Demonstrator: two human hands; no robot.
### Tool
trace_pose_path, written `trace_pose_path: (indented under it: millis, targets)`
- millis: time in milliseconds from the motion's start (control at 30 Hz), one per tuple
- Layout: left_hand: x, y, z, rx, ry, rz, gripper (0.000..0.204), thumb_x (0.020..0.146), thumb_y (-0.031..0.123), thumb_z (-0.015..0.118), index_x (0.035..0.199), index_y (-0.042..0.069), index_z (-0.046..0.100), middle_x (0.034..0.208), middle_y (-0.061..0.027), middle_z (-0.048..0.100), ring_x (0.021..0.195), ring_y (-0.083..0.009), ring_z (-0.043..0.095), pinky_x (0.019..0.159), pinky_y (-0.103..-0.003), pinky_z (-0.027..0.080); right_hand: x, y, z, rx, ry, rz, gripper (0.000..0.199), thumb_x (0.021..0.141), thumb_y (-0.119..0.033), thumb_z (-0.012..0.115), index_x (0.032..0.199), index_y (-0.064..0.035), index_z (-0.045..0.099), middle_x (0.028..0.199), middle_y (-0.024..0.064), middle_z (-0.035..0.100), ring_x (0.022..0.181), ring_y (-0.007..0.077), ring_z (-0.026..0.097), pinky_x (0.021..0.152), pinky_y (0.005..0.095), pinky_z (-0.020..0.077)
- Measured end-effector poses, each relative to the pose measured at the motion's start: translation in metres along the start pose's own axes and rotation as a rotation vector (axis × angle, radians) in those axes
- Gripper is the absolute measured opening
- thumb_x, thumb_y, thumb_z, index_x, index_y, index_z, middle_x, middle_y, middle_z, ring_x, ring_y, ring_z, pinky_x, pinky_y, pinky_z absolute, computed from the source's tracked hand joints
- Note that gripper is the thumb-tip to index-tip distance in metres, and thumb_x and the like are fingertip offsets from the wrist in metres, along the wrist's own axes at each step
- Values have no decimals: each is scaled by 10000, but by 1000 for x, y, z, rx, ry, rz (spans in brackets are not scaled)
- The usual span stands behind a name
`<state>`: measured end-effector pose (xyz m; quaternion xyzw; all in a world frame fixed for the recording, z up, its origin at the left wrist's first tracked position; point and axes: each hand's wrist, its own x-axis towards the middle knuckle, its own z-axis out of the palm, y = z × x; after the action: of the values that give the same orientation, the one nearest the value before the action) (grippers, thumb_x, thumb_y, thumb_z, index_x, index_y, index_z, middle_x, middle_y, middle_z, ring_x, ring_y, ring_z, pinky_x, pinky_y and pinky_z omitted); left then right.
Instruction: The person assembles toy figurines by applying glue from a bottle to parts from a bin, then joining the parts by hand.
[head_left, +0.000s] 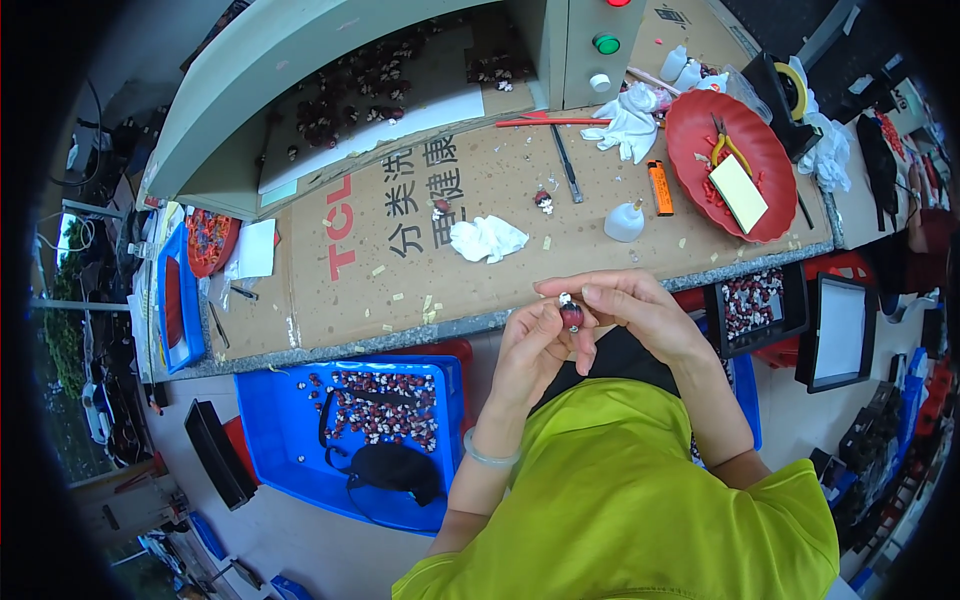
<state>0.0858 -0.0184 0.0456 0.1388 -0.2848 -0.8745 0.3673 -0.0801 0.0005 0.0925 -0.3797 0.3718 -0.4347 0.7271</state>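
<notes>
We see both hands raised together just off the near edge of the surface [300, 310]. The left hand [530, 350] and the right hand [640, 310] pinch one small dark red part [572, 316] between their fingertips, with a white bit at its top. Below to the left, a blue bin [275, 430] holds many similar small parts and a black item. Farther off on the cardboard-covered surface lie a crumpled white cloth [487, 238], an orange lighter [660, 188] and a red dish [690, 120] at the right.
</notes>
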Motion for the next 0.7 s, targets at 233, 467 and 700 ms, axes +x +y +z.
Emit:
trace_pose_path:
  millis: [233, 467, 700]
  targets:
    - [1, -1, -1, -69, 24, -51, 451, 978, 373, 391, 968, -49, 549, 751, -117, 596, 557, -176, 572, 515, -269, 470, 2, 9, -2, -34, 61, -75, 279, 925, -148, 529, 1116, 47, 590, 772, 128, 657, 576, 182, 647, 596, 279, 525]
    - [1, -1, -3, -64, 86, -82, 493, 992, 398, 320, 981, -47, 533, 751, -119, 593, 546, -171, 561, 508, -271, 462, -1, 15, 4, -32, 220, -171, 187, 863, 13, 572, 1036, 58, 630, 913, 102, 666, 727, 88, 608, 758, 249, 498]
    - [0, 0, -5, -21, 59, -52, 474, 995, 376, 329, 983, -47, 541, 742, -117, 589, 560, -163, 560, 521, -256, 458, 0, 23, 7, -109, 324, -316, 162, 829, 36, 595, 976, 80, 647, 1030, 177, 649, 653, 160, 647, 624, 274, 544]
